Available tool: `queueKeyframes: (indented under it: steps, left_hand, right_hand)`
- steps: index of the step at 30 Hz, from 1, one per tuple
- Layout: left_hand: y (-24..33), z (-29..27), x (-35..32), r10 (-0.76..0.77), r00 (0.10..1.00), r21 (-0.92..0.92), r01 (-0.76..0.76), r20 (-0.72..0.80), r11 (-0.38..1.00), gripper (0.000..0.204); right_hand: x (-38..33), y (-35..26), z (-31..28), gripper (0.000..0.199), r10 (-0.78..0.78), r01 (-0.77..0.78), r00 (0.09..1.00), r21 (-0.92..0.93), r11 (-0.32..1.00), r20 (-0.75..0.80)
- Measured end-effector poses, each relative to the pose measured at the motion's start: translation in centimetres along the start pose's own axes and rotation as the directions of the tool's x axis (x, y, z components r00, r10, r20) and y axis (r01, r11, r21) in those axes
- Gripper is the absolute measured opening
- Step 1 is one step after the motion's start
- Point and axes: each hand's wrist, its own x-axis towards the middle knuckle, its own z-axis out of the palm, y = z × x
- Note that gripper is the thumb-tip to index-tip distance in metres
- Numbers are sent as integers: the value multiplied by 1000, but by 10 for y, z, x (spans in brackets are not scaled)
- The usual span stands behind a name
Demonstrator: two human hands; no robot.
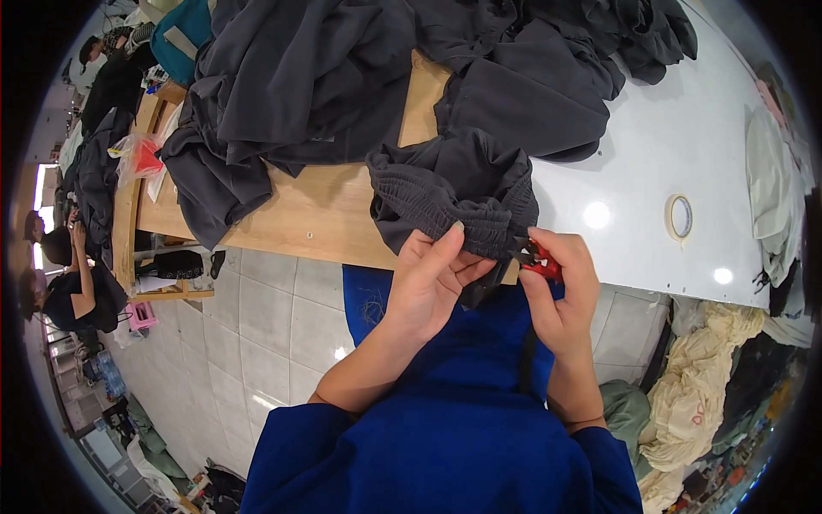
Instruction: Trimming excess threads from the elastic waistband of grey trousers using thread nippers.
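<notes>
A long desk (685, 128) runs across the upper half of the view, its left stretch pale bare wood and its right stretch glossy white with lamp glare on it. Below its near edge lies a floor of pale square tiles (257, 334), open on the person's left down to a crowded far corner where other people sit among dark cloth. A big heap of dark grey garments (342, 77) covers the desk's left and far parts; the white stretch on the right is mostly bare, carrying only a small roll of tape (679, 216), well apart from the hands. To the right of the desk, cream and dark fabric bundles (702, 394) pile up on the floor. At the desk's near edge hangs a dark grey garment with a gathered elastic waistband (462, 206), bunched up. The left hand (428, 278) pinches its waistband, fingers closed on the cloth. The right hand (561, 295), just beside it, has its grip closed around small red-handled thread snips (538, 257), whose tip touches the band.
</notes>
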Motion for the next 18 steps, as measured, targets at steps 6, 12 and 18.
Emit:
queueKeyframes:
  steps: [6, 12, 18]
  left_hand:
    - [-4, -2, -3, 62, 998, 123, -61, -7, 991, 18]
    - [-3, -1, -5, 69, 998, 147, -66, -13, 987, 17]
    - [-3, -1, -6, 58, 998, 165, -55, -14, 985, 17]
  right_hand:
    - [9, -3, 0, 37, -172, 132, 982, -356, 925, -83]
    - [14, -3, -4, 36, -256, 213, 966, -435, 875, -42]
    - [13, -5, -6, 37, -261, 220, 965, -432, 875, -36]
